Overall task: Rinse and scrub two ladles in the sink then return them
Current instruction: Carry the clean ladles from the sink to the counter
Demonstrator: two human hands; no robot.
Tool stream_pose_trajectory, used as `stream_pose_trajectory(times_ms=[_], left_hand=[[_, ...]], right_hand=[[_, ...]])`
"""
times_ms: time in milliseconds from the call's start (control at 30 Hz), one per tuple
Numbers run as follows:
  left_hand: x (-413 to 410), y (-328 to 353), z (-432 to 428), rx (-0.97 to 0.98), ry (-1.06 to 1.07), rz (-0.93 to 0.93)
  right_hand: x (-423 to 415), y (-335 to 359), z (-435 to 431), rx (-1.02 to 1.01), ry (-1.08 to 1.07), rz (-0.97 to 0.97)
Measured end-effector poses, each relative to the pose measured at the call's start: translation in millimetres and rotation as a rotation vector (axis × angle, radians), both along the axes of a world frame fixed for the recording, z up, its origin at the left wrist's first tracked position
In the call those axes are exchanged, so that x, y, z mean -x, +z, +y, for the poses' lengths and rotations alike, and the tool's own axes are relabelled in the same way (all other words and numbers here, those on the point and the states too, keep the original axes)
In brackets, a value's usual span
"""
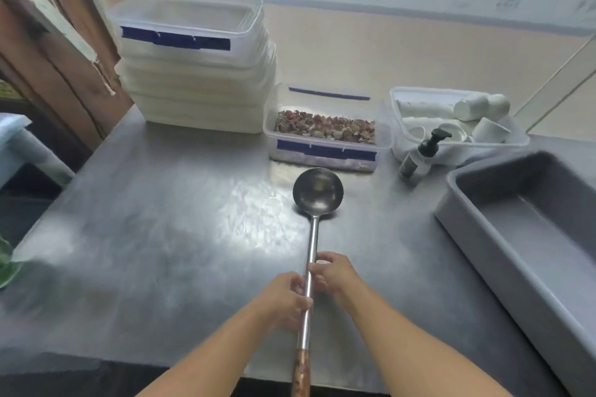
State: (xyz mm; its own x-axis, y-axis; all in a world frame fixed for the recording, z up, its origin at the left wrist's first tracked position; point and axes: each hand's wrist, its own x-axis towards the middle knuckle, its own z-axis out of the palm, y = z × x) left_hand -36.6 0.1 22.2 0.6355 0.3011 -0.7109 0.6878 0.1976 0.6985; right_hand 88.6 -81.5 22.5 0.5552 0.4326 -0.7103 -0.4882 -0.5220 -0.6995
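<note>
A person stands at a shiny steel counter (161,219) and holds one long ladle (317,191) with both hands. The left hand (287,300) has its fingers curled round the thin metal handle. The right hand (335,274) grips the same handle just a bit higher up, on the other side, with its fingers bent round it. The two hands are very close together. The ladle's round bowl faces up and looks to rest on the counter, out in front of the hands. The brown wooden end of the handle points back at the person, past the counter's edge. Just behind the bowl sits a clear box of dried bits (325,134). To the left of that box is a tall stack of white plastic boxes (193,74). To the right are a small pump bottle (419,155) and a tub of little white cups (451,119). A deep grey metal tray (477,235) sits at the right side.
</note>
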Motion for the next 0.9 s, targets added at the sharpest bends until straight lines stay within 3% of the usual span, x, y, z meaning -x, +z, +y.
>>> stream_pose_trajectory(times_ms=[333,533,633,733,900], left_hand=[[-44.5,-43.1,32.0,-0.148,-0.068,0.050],[-59.5,-44.9,39.4,-0.315,-0.285,0.106],[-63.2,-45.6,47.4,-0.216,-0.280,0.138],[-63.2,-48.4,50.4,-0.180,-0.269,0.149],[-57.2,-46.2,48.9,-0.370,-0.284,0.128]], right_hand=[[-41.1,-65.5,40.5,0.251,-0.007,-0.200],[-36.4,-37.3,48.2,0.344,0.049,-0.344],[-34.2,-39.0,47.5,0.360,0.079,-0.399],[-28.9,-41.8,43.7,0.343,0.055,-0.421],[-10.8,-40.5,14.4,0.357,-0.019,-0.335]])
